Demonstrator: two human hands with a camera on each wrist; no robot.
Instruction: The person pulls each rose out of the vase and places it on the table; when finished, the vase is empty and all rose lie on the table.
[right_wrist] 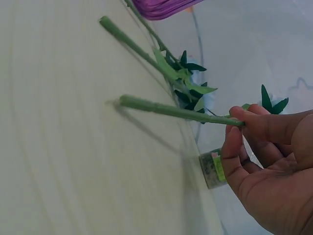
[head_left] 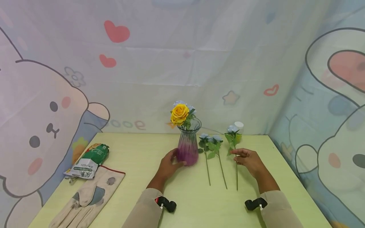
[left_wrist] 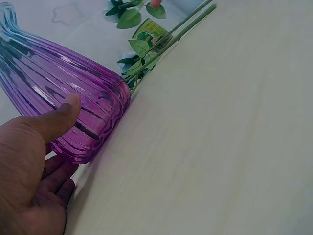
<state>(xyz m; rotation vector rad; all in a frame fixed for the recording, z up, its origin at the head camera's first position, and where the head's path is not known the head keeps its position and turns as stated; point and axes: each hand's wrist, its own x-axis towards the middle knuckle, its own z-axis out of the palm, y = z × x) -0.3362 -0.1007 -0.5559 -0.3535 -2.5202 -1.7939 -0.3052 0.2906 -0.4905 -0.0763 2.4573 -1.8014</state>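
Note:
My left hand holds the lower part of a ribbed glass vase, purple below and clear-blue above. In the left wrist view its thumb lies along the purple wall, with fingers behind the base. A yellow rose and pale blue flowers stand in the vase. With thumb and fingertips, my right hand pinches the green stem of a pale blue artificial flower. In the right wrist view the stem's cut end hangs just over the table. Two more blue flowers lie between the vase and this hand.
Behind the held flower stands a small jar with a white lid. At the table's left lie a green and white packet and a pale work glove. A printed cloth hangs along the table's back edge.

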